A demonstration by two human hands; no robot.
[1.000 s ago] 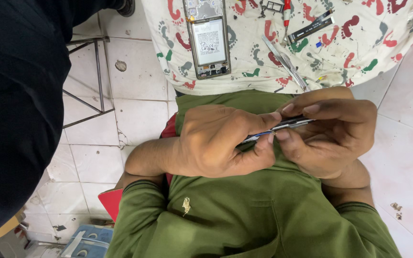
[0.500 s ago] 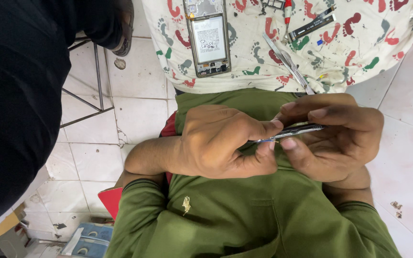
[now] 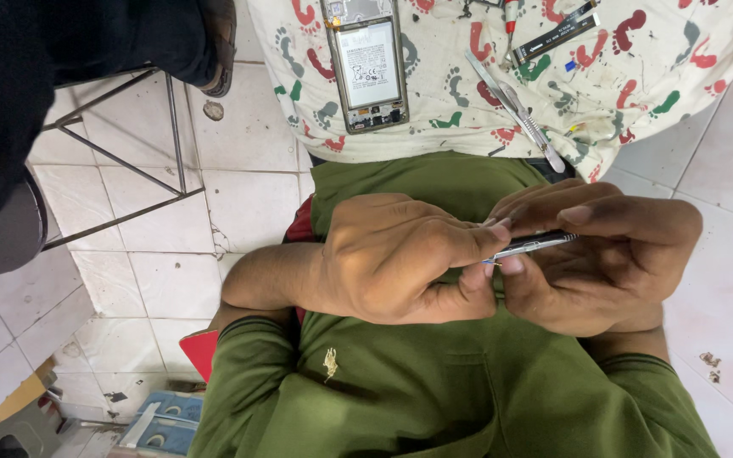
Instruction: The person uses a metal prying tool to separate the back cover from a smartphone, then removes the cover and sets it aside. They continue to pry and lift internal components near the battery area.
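Far left, a person in dark clothing (image 3: 10, 127) stands beside a metal stool frame (image 3: 129, 161) on the white tiled floor (image 3: 239, 203). Close company, and a nudge from that side could jog the working arms.

Moving in, an opened phone (image 3: 369, 68) lies back-off, battery showing, on the footprint-patterned cloth (image 3: 655, 76) over the table. Right of it lie metal tweezers (image 3: 515, 106) and a dark flat strip (image 3: 553, 34), both loose near the cloth's edge. A tug on the fabric could send them to the tiles.

Now the action, held over the lap. The left hand (image 3: 392, 259) is curled tight, thumb and forefinger pinched onto the end of a thin dark flat part (image 3: 529, 245) with a silvery edge. The right hand (image 3: 604, 259) cradles that part from beneath and over the top, fingers wrapped around it, clamped edge-on between both hands.

The worry: it looks thin, so too much pinch or pry could bend or crack it. A slipped nail could jab the fingers (image 3: 511, 263). Nothing sits under it but the green shirt (image 3: 434, 399) and hard floor, so a fumble means a drop.
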